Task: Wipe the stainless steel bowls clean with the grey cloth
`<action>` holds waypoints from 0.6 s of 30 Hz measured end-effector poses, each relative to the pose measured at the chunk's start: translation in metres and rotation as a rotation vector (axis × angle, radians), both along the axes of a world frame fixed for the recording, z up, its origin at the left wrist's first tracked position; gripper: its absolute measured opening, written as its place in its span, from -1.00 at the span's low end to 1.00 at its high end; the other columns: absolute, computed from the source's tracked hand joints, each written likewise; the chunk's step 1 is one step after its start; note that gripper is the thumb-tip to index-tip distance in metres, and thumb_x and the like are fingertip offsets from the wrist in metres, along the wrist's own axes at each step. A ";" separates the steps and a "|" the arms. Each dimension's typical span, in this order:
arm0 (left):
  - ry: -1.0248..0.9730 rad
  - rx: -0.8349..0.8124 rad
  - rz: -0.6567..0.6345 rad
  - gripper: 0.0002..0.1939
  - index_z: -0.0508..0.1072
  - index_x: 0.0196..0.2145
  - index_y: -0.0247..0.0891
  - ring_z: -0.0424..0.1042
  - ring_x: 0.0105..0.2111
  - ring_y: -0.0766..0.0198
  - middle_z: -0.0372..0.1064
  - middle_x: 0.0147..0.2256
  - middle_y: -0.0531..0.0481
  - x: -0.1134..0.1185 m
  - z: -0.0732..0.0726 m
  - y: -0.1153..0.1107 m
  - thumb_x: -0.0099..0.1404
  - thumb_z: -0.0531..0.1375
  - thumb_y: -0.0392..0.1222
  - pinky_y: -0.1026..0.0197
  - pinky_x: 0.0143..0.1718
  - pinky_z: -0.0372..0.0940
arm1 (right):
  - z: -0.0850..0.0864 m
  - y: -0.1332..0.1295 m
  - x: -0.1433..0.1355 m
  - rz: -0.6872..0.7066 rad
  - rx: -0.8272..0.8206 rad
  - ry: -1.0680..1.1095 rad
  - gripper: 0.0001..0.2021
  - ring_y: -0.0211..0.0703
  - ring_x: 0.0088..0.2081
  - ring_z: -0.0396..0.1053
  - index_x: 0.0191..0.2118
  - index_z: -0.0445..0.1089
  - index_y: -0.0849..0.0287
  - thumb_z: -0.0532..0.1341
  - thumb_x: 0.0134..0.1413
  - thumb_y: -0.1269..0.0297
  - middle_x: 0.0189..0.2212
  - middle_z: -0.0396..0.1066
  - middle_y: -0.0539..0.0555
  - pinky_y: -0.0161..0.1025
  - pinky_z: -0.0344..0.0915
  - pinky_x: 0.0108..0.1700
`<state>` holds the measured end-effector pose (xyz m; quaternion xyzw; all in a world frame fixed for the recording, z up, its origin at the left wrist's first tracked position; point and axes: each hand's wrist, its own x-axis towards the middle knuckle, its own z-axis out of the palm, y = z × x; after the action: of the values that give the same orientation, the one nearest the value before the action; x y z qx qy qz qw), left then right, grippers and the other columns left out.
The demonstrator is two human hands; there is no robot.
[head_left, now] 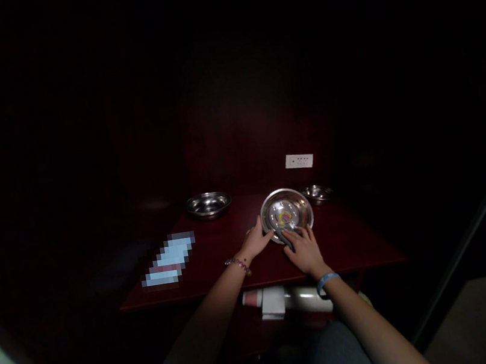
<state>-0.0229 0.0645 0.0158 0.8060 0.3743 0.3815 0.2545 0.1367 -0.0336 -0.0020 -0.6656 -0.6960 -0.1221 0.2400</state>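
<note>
A shiny metal bowl [292, 204] is tilted toward me above the dark red surface, with a yellow and red patch showing at its bottom. My left hand [256, 242] grips its left rim, thumb on the near edge. At the near right part of the bowl, my right hand [307, 252] presses a dark grey cloth [286, 237] against the inside; its fingers partly cover the cloth. Behind to the left sits a second metal bowl [208, 204], and a third metal bowl [318, 193] stands at the back right, partly hidden by the held one.
The bowls are inside a dark red cabinet, on a shelf [239, 277]. A white socket plate [299, 161] is on the back wall. A blurred-out light rectangle [172, 259] lies at left. Beneath the shelf edge are stacked paper cups [252, 298] and a pale cylinder [306, 299].
</note>
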 end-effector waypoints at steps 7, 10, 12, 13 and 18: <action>0.032 -0.017 0.047 -0.47 0.16 0.14 -0.27 0.49 -0.05 0.06 0.47 -0.04 -0.24 0.001 0.000 0.001 0.26 0.17 -0.12 0.11 -0.04 0.32 | -0.001 0.000 -0.001 -0.096 0.056 -0.005 -0.59 0.06 0.22 0.08 0.14 0.35 0.00 0.05 0.20 0.16 0.13 0.37 -0.03 0.14 -0.38 0.32; 0.038 -0.016 0.082 -0.50 0.13 0.15 -0.27 0.50 -0.09 0.09 0.48 -0.06 -0.24 0.001 0.002 0.000 0.29 0.13 -0.14 0.14 -0.07 0.32 | -0.001 -0.001 -0.001 -0.101 0.075 -0.004 -0.59 0.06 0.23 0.08 0.13 0.36 0.01 0.06 0.19 0.16 0.12 0.38 -0.02 0.15 -0.42 0.32; 0.041 -0.018 0.099 -0.50 0.11 0.16 -0.26 0.51 -0.10 0.10 0.49 -0.08 -0.23 0.001 0.004 0.000 0.31 0.10 -0.14 0.15 -0.09 0.32 | -0.001 -0.001 -0.001 -0.092 0.075 0.001 -0.59 0.06 0.23 0.08 0.13 0.36 0.01 0.07 0.19 0.16 0.12 0.38 -0.01 0.15 -0.42 0.33; 0.043 -0.021 0.105 -0.50 0.11 0.16 -0.26 0.51 -0.11 0.10 0.50 -0.09 -0.23 0.000 0.004 -0.001 0.31 0.09 -0.13 0.15 -0.10 0.32 | -0.001 0.000 0.000 -0.083 0.071 0.005 -0.59 0.06 0.23 0.08 0.13 0.36 0.01 0.07 0.19 0.16 0.13 0.37 -0.01 0.14 -0.41 0.33; 0.030 -0.028 0.106 -0.50 0.09 0.17 -0.24 0.51 -0.12 0.09 0.51 -0.12 -0.20 -0.001 0.006 -0.002 0.33 0.07 -0.08 0.15 -0.11 0.32 | -0.003 0.003 0.002 -0.009 0.008 0.037 -0.56 -0.01 0.24 0.10 0.16 0.32 0.07 0.06 0.18 0.21 0.16 0.33 0.04 0.08 -0.30 0.33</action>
<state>-0.0240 0.0625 0.0220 0.7870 0.4254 0.3772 0.2396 0.1387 -0.0304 -0.0050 -0.6697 -0.6881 -0.1138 0.2550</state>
